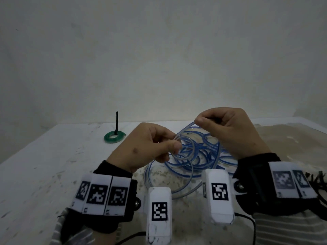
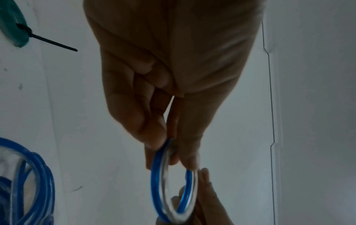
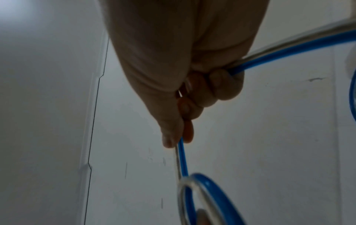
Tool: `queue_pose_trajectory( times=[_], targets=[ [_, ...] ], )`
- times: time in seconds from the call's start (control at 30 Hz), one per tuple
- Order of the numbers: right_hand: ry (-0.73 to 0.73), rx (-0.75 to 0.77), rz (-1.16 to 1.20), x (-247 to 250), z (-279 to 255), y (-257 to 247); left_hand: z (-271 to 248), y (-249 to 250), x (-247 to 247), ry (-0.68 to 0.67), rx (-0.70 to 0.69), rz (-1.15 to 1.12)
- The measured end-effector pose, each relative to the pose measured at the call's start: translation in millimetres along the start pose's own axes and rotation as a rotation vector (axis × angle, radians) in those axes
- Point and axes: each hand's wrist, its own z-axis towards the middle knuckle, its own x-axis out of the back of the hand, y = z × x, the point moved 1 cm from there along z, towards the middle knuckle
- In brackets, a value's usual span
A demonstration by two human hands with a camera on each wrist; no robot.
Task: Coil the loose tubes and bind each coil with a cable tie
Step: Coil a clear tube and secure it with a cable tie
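Observation:
A blue and clear tube (image 1: 196,152) lies in loose loops on the white table (image 1: 53,165) in front of me. My left hand (image 1: 159,147) pinches a small wound ring of it (image 2: 169,182) between thumb and fingers, held above the table. My right hand (image 1: 210,121) is raised a little higher to the right and grips the tube's running length (image 3: 183,158) in its curled fingers. That length leads down to the small ring (image 3: 204,197). A green coil (image 1: 114,137) bound with a black cable tie (image 1: 116,122) lies at the far left.
A pale wall (image 1: 159,50) rises close behind the table's far edge. The table's right part (image 1: 283,138) is stained sandy brown. Dark cable ties (image 1: 318,184) show at the right edge beside my wrist. The green coil (image 2: 11,25) appears in the left wrist view's top corner.

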Motion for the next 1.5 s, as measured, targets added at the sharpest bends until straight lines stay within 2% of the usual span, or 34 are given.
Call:
queue_pose_trajectory(
  times=[0.1,0.2,0.3,0.37,0.43,0.5,0.6,0.73,0.83,0.93,1.07,1.17,1.3,1.37,1.5],
  targets=[
    [0.01,-0.07,0.067,-12,0,1,2,-1,1,0.157,0.005,-0.187],
    [-0.098,-0.197,0.165,-32,-1,4,5,-4,0,0.27,0.018,-0.394],
    [-0.137,-0.212,0.155,-41,-2,2,8,-7,-5,0.308,0.086,-0.557],
    [-0.128,-0.203,0.116,-41,-1,1,9,-8,-11,0.266,0.133,-0.613],
    [-0.107,-0.209,0.087,-37,0,4,8,-7,-17,0.162,0.169,-0.568],
    [-0.116,-0.232,0.057,-34,0,8,6,-8,-19,0.093,0.196,-0.422],
    [-0.192,-0.27,0.071,-35,-1,10,3,-8,-11,0.102,0.208,-0.217],
    [-0.302,-0.242,-0.004,-38,-3,5,1,-3,2,0.173,0.162,-0.163],
    [-0.314,-0.165,-0.12,-36,-5,-1,-1,-1,2,0.134,0.167,-0.098],
    [-0.284,-0.14,-0.139,-38,-5,-2,-2,-1,1,0.108,0.185,-0.104],
    [-0.137,-0.213,0.088,-41,-4,5,0,-1,1,0.18,0.139,-0.189],
    [-0.156,-0.261,0.264,-38,-3,5,4,-1,3,0.301,0.081,-0.359],
    [-0.157,-0.24,0.311,-40,-2,3,7,-3,-2,0.306,0.098,-0.546],
    [-0.137,-0.218,0.28,-42,-2,3,7,-6,-6,0.287,0.126,-0.519],
    [-0.136,-0.234,0.32,-41,-2,4,6,-12,-11,0.152,0.224,-0.269]
  ],
)
